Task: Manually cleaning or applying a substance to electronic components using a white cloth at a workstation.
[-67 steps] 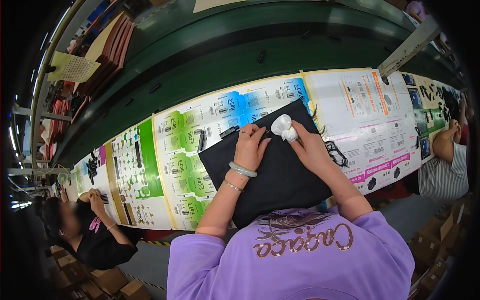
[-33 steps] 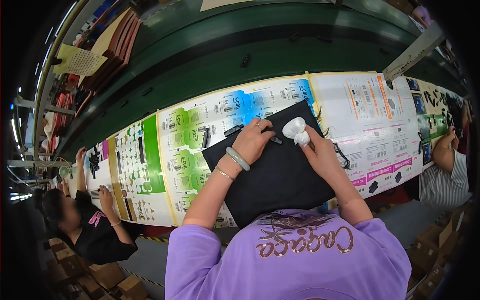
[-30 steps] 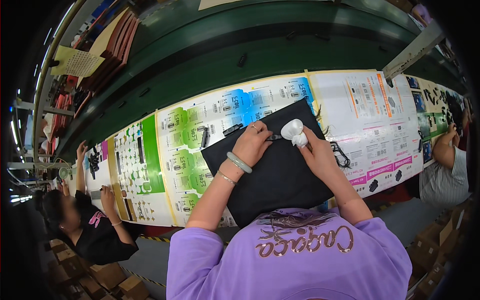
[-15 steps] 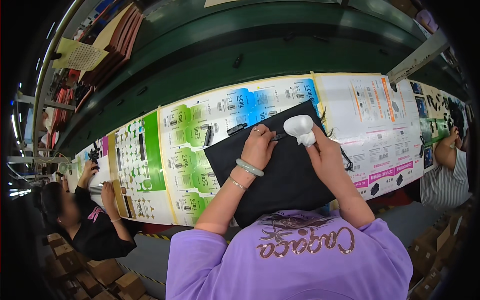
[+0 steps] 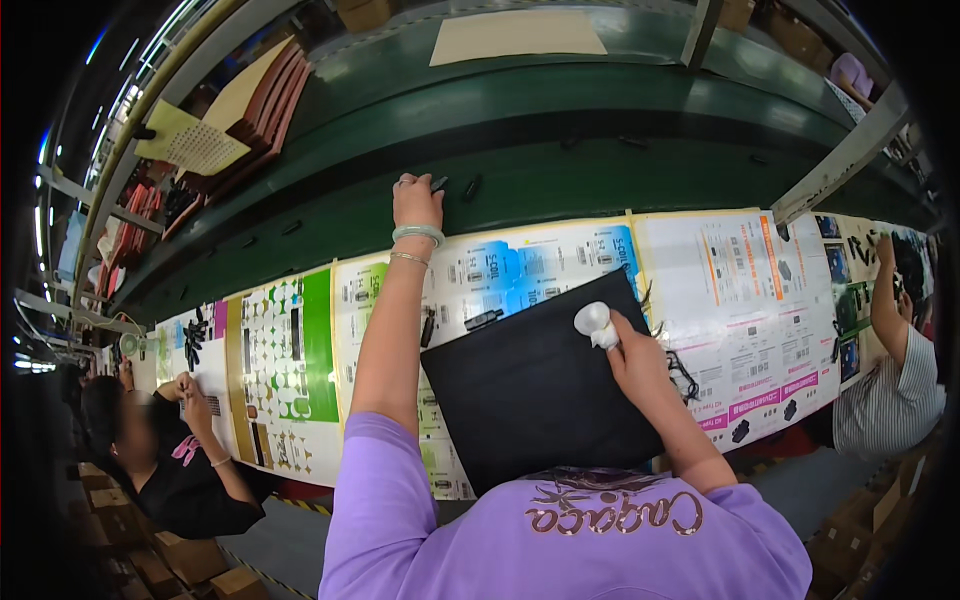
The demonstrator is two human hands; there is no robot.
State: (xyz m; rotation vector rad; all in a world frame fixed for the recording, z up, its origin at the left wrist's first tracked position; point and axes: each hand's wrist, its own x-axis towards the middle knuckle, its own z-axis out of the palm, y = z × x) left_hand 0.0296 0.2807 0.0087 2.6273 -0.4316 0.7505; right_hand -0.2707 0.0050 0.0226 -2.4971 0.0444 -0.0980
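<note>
My left hand (image 5: 418,207) reaches over the green conveyor belt (image 5: 345,205), its fingers closed on a small dark stick-shaped device (image 5: 438,184) that pokes out at the fingertips. Just right of it, a similar black device (image 5: 472,188) lies on the belt. Over the black cloth (image 5: 545,385) my right hand (image 5: 643,362) pinches a white cloth wad (image 5: 594,322), bunched into a round ball with a gathered tail. Beyond the cloth's far edge lies one black device (image 5: 484,319), and another black device (image 5: 428,326) sits by its left corner.
Loose black threads (image 5: 682,375) lie at the cloth's right. A metal post (image 5: 838,160) rises at the far right of the table. Stacked reddish-brown folders (image 5: 262,110) stand far left. Co-workers sit on both sides; cardboard boxes (image 5: 190,555) are on the floor.
My left hand has moved from the black cloth, away and to the left, out over the belt with the small device. My right hand stays over the cloth with the white wad, slightly lower.
</note>
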